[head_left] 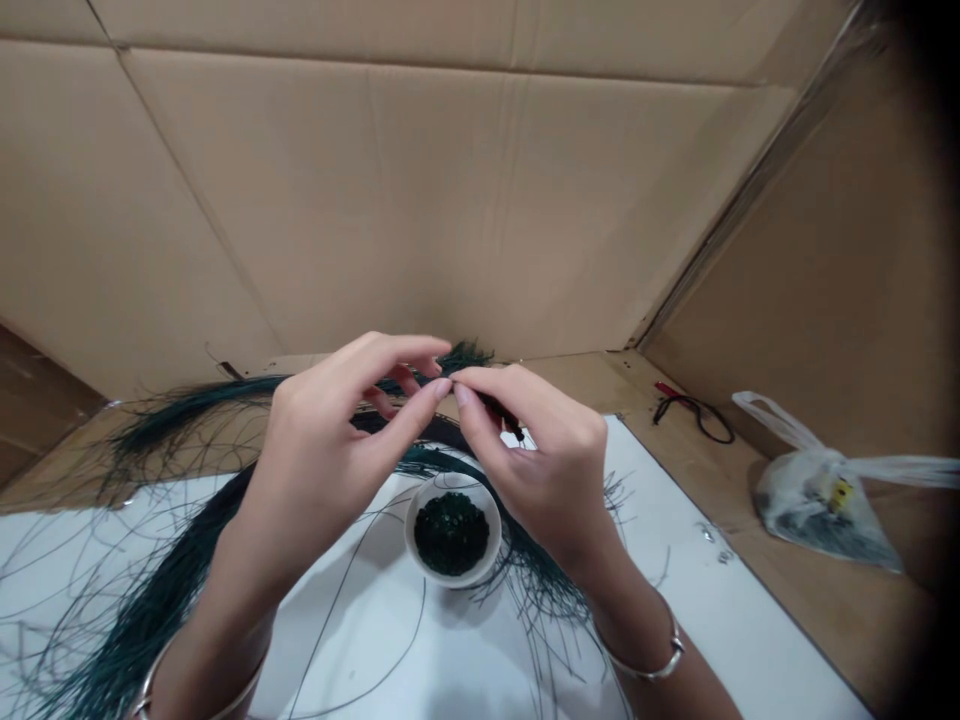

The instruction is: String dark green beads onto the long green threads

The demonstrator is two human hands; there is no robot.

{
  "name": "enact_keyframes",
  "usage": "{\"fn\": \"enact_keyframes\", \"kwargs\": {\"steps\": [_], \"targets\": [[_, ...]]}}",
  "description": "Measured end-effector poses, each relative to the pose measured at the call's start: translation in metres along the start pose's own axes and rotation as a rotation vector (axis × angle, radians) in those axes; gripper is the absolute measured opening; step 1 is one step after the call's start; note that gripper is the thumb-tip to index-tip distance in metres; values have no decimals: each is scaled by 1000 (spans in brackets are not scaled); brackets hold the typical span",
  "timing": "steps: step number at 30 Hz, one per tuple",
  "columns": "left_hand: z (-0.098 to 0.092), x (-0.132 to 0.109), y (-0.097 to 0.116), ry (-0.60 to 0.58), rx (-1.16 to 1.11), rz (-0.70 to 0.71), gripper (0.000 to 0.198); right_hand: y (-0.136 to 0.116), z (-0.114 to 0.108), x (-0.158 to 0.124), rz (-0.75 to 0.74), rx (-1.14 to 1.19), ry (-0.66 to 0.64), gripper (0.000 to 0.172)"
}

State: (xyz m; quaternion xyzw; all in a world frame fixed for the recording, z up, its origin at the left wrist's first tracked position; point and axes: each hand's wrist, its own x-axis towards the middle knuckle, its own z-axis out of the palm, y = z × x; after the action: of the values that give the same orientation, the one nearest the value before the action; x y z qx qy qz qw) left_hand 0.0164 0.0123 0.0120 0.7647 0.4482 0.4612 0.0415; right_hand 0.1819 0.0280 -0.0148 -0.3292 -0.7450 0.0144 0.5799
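My left hand [337,420] is raised over the white board, thumb and fingers closed near their tips, the index finger lifted. Whatever it pinches is too small to make out. Its thumb tip meets the fingertips of my right hand [540,430], which is closed on a slim dark object [504,412] lying under its index finger. Below both hands stands a small white bowl [412,540] filled with tiny dark green pieces that look like beads [451,533]. Long dark green strands [172,570] run behind the bowl and out to both sides.
Another bundle of green strands [187,405] lies farther back. Cardboard walls [450,200] enclose the white board [360,650]. At right are a black cord with a red end [694,405] and a tied plastic bag [817,505] of dark contents. Loose strands spread across the board.
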Motion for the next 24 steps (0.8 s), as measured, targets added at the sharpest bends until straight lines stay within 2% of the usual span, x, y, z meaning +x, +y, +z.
{"fn": "enact_keyframes", "kwargs": {"steps": [3,7,13,20,24], "targets": [[-3,-2,1,2,67,85,8,-1,-1,0,-27,-61,9,19],[-5,-4,3,5,103,138,11,-3,-4,-1,-40,-111,-21,22],[-4,-7,4,79,253,242,9,-2,-5,-5,-80,-149,-53,23],[5,-17,1,216,338,344,27,-6,-4,-8,-74,-90,-33,18],[14,-21,-4,308,357,347,36,-12,-1,-11,-51,-11,-40,28]]}}
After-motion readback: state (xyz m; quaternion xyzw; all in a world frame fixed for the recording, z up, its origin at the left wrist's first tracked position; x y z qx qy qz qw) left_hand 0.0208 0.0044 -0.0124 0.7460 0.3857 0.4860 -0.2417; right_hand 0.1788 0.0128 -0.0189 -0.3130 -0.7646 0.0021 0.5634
